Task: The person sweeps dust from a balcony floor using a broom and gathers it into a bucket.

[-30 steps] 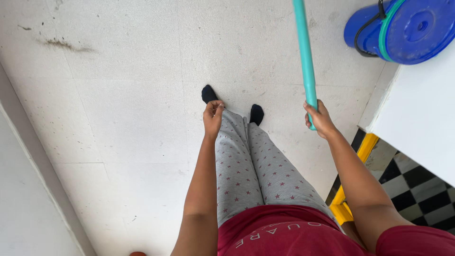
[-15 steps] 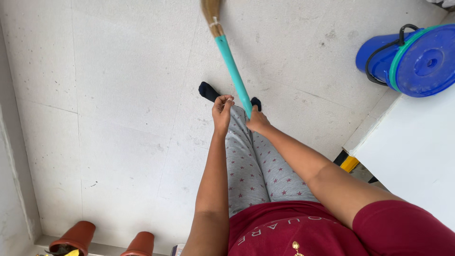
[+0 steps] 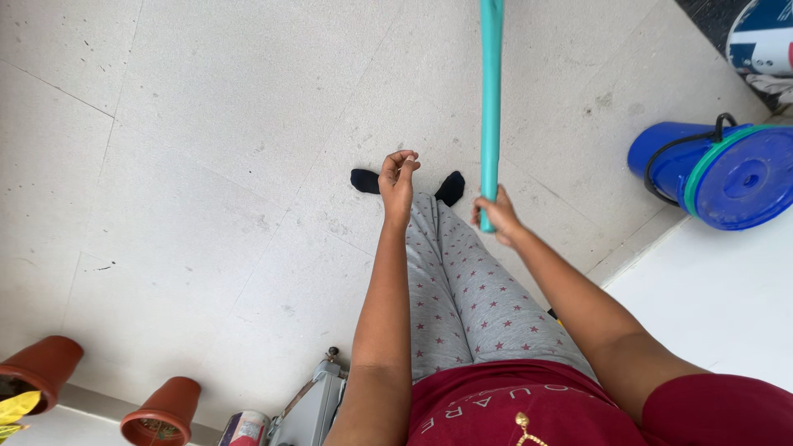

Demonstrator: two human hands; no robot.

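Note:
My right hand (image 3: 496, 216) grips the lower end of a teal broom handle (image 3: 491, 99), which rises straight up out of the top of the head view; the broom's head is out of sight. My left hand (image 3: 397, 175) is held out in front of me with the fingers loosely curled and nothing in it, a short way left of the handle. Below both hands are my grey star-patterned trousers (image 3: 462, 289) and black socks (image 3: 450, 188) on a pale tiled floor (image 3: 206, 165).
A blue bucket with a green-rimmed lid (image 3: 719, 173) lies on its side at the right, beside a white raised surface (image 3: 719, 306). Two terracotta pots (image 3: 41, 367) (image 3: 161, 410) stand at the bottom left. A small can (image 3: 244, 429) and a grey metal object (image 3: 318, 405) sit near my legs.
The broom handle has swung from a slant to upright. My left hand has let go of it and now hangs free; my right hand keeps hold. The view has shifted.

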